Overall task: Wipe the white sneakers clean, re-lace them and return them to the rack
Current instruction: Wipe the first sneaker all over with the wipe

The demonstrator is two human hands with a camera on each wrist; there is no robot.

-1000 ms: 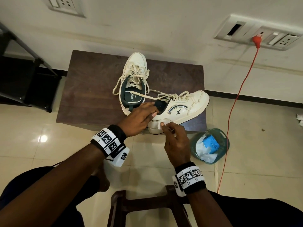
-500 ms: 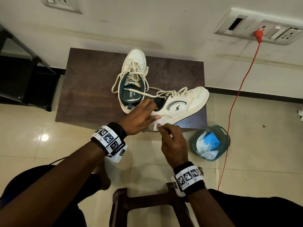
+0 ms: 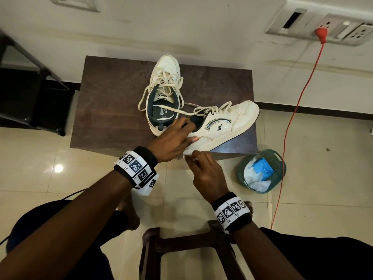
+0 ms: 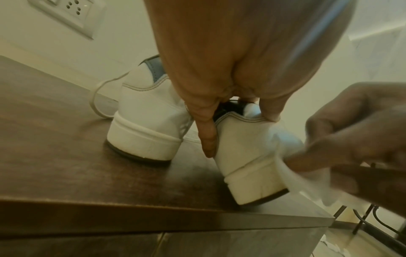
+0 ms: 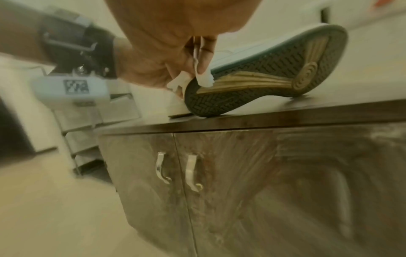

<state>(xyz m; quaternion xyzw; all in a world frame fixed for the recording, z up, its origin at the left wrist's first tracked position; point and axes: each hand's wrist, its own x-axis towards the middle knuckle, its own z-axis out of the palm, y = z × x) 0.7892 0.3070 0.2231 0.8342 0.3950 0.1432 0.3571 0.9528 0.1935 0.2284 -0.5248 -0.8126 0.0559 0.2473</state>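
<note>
Sneaker [image 3: 226, 126] lies tipped, toe toward upper right; your left hand [image 3: 171, 140] grips its collar, your right hand [image 3: 205, 172], pinching the wipe [image 4: 307, 187], sits at the heel.

Home interior: tiled floor [image 3: 312, 199], wall sockets [image 3: 333, 29], wooden cabinet [image 3: 113, 110], waste basket [image 3: 278, 158].
</note>
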